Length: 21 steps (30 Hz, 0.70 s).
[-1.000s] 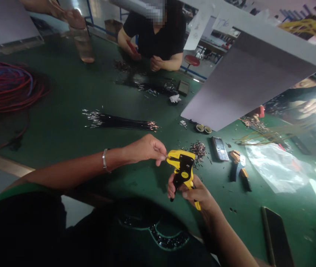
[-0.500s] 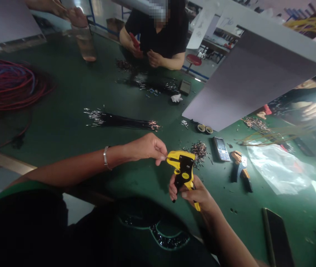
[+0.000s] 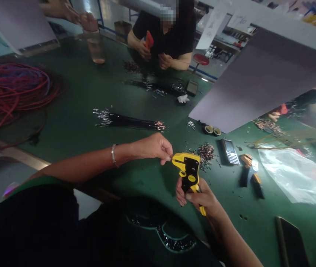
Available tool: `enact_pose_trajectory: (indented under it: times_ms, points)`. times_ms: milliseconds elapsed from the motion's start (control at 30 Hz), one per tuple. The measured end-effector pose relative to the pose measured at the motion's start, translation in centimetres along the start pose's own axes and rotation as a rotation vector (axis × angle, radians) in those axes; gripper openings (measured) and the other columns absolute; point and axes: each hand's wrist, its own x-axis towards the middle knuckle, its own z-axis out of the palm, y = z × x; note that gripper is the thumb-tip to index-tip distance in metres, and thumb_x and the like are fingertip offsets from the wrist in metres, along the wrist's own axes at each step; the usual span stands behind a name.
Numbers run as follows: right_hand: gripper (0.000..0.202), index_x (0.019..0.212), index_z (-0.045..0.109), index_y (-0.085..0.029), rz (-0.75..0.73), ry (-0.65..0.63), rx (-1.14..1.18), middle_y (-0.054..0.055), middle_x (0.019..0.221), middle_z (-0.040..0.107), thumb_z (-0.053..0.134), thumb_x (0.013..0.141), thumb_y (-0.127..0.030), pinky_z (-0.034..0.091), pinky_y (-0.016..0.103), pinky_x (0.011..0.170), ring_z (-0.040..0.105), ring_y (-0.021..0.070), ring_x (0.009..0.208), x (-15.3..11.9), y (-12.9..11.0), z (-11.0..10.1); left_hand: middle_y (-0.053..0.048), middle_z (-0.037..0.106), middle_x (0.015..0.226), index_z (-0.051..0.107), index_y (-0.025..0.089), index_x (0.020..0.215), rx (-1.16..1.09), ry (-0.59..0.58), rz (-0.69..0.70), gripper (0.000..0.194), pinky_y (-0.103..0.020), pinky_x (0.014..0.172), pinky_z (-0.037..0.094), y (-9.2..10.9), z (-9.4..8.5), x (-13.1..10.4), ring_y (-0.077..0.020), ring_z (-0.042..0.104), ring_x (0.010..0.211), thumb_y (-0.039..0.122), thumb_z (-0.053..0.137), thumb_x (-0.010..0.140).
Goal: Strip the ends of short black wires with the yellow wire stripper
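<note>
My right hand (image 3: pixel 195 196) is wrapped round the handles of a yellow and black wire stripper (image 3: pixel 190 172). At the tool's jaws, my left hand (image 3: pixel 159 148) pinches something too small to make out, its fingertips right beside the jaw opening. Beyond my left hand lies a bundle of black wires (image 3: pixel 132 121), with silvery tips at the left end and coppery ends at the right. Just past the stripper is a pile of small cut scraps (image 3: pixel 206 152).
A keypad phone (image 3: pixel 230 151), orange-handled cutters (image 3: pixel 250 172), a clear plastic bag (image 3: pixel 293 174) and a dark smartphone (image 3: pixel 292 241) lie at right. Red and blue cables (image 3: pixel 10 96) are coiled at left. Across the table a person (image 3: pixel 165 40) holds a red tool; a bottle (image 3: pixel 95 48) stands nearby.
The whole view has shifted, so things appear further right. The stripper's handles look closer together in my right hand. My left hand stays at the jaws. The person opposite has raised the red tool slightly.
</note>
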Motion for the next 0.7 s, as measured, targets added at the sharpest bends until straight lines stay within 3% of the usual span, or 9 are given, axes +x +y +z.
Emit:
enact_pose_trajectory:
  times_ms: [433,700]
  points:
    - [0.025,0.081,0.061,-0.013,0.008,0.043,-0.037,-0.001,0.059,0.054,0.078,0.067,-0.026,0.037,0.026,0.044,0.046,0.0105,0.046,0.22,0.36,0.18,0.002,0.06,0.049,0.068,0.016,0.065,0.115,0.025,-0.01,0.007,-0.022,0.045,0.027,-0.18,-0.17,0.23,-0.0071,0.045,0.044,0.017,0.061,0.067]
    - [0.023,0.081,0.062,-0.013,-0.017,0.105,-0.029,-0.001,0.061,0.054,0.078,0.067,-0.022,0.038,0.025,0.042,0.046,0.0094,0.044,0.4,1.04,0.17,0.002,0.057,0.047,0.067,0.016,0.062,0.204,0.033,-0.008,0.01,-0.023,0.047,0.029,-0.27,-0.36,0.52,-0.0083,0.042,0.045,0.019,0.059,0.067]
